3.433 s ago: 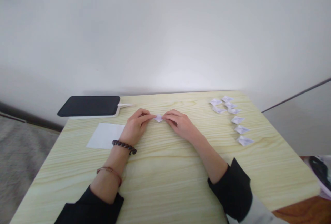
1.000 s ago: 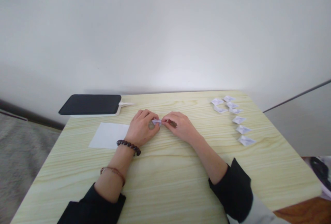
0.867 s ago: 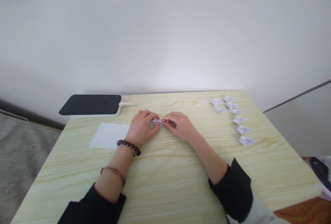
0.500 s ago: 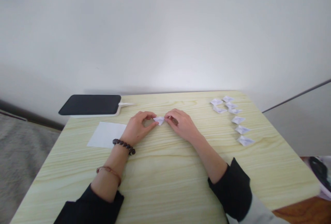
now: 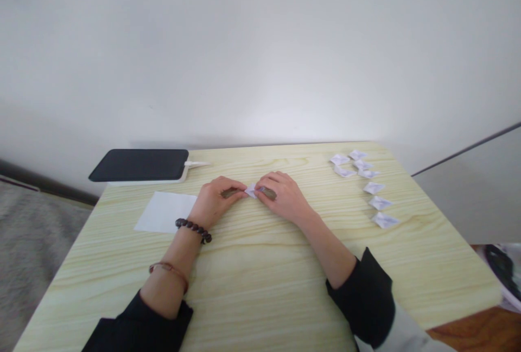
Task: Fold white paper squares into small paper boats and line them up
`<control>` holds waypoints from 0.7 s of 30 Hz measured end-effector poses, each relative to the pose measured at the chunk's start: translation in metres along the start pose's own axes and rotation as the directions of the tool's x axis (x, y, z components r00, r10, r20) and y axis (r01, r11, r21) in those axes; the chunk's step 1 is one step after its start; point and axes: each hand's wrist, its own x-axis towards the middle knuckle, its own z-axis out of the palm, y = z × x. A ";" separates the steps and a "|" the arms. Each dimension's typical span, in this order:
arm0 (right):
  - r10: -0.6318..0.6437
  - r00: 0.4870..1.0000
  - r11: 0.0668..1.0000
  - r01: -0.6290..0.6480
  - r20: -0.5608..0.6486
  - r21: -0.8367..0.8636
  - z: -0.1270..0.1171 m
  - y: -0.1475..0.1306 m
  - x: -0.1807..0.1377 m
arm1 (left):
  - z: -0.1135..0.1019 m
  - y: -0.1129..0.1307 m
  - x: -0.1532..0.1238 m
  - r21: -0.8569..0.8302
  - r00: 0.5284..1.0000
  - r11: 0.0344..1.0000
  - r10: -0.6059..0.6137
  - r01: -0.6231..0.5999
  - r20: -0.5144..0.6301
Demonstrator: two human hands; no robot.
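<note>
A small folded white paper piece (image 5: 251, 191) is pinched between two bare hands at the middle of a pale wood-grain counter (image 5: 260, 281). The left hand (image 5: 214, 203) closes thumb and forefinger on the piece's left edge, while the right hand (image 5: 283, 198) closes its own grip on the right edge, fingertips of both hands nearly meeting over the paper. The piece sits low, just at the counter's surface; whether it touches the wood cannot be told. Both wrists lie on the counter, with the other fingers curled.

A dark beaded bracelet (image 5: 194, 229) circles the left wrist, with a thin reddish-brown band (image 5: 169, 271) farther up the forearm. Black sleeves (image 5: 366, 298) are pushed back on both arms.

Just left of the left hand, a flat white sheet of paper (image 5: 166, 212) lies on the counter. Beyond it, at the far left edge, rests a dark tablet (image 5: 140, 165) on a white base, with a white stylus (image 5: 197, 164) at its right end. Well apart to the right, seven small folded white paper shapes (image 5: 374, 187) lie in a loose curving line near the far right corner. A plain pale wall (image 5: 260, 48) rises behind.
</note>
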 end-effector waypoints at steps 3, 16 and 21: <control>0.029 0.999 0.999 -0.029 0.015 -0.034 0.001 -0.004 0.000 | 0.000 0.004 0.001 0.034 0.999 0.999 0.030 -0.030 0.012; 0.194 0.981 0.977 -0.191 0.022 -0.093 0.006 -0.015 0.003 | 0.001 0.003 0.002 0.066 0.998 0.995 0.070 -0.070 0.000; 0.196 0.980 0.974 -0.193 -0.013 0.119 0.004 -0.010 0.003 | 0.001 0.003 0.001 0.079 0.999 0.996 0.045 -0.044 -0.011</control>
